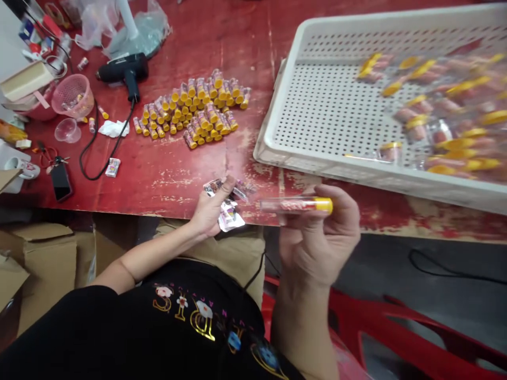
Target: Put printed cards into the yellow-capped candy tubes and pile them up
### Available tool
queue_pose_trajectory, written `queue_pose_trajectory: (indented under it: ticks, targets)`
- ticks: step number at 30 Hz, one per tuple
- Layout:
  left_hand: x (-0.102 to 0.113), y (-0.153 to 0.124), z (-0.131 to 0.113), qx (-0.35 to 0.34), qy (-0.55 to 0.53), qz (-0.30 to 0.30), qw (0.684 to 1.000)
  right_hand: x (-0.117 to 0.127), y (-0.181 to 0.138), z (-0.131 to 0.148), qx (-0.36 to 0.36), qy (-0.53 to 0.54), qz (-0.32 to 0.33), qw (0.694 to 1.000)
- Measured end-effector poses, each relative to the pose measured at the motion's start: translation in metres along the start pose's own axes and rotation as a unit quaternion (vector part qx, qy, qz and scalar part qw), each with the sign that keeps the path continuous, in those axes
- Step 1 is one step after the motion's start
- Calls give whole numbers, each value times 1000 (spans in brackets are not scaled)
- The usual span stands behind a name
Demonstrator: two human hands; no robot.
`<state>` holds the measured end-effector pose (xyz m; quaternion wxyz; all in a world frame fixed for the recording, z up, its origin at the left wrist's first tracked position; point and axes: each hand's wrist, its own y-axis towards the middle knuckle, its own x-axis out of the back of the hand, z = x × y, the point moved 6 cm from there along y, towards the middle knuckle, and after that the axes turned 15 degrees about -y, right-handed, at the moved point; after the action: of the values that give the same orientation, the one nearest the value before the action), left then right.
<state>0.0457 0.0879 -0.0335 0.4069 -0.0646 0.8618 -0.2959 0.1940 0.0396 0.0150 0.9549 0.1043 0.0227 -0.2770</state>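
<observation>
One yellow-capped clear tube (291, 205) hung level in the air on the near side of the white crate (336, 168), just in front of its near left corner. The right hand (322, 232) had it, fingers bent and pinched together near the capped end, which pointed to the person's right. Further left along the same side of the crate, the left hand (209, 211) held some shiny printed packets (231, 216), its thumb pressed down over them against the fingers; exactly how many could not be told.

Inside the crate, more yellow-capped pieces (418, 122) lay toward its right side, blurred. Left of the crate, a stacked pile of small tubes (204, 119), their yellow caps facing the person, rested on the red tabletop (178, 182). Further left from the crate lay a black heat gun (129, 68), and beyond that, farther still from the crate, a pink basket (75, 108) and a phone (60, 182).
</observation>
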Motion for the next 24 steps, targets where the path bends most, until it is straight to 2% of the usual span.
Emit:
queue_pose_trajectory:
  ticks: [3,5,6,9,12,15,17,20,24]
  targets:
    - [-1,-3,4,8,11,2,1000,4,-10,-2,59,-98,-48,992]
    - [-1,-3,5,10,12,3,1000,7,-18,-1,106,-174,-51,978]
    - [-1,-4,4,11,10,7,1000,8,-21,0,131,-207,-31,969]
    - [-3,-4,3,14,-2,30,999,4,-29,1,176,-263,84,945]
    - [-7,-5,5,21,3,63,998,1,-28,-4,152,-253,140,945]
    - [-8,-5,3,-11,21,71,997,-5,-23,-5,141,-232,119,955]
    - [-6,-5,1,-36,31,65,997,-9,-20,-4,149,-228,83,959]
    - [-4,-4,-1,-44,42,58,996,-12,-17,-5,137,-222,31,965]
    - [-1,0,-4,-49,53,51,996,-19,-11,-14,108,-226,7,968]
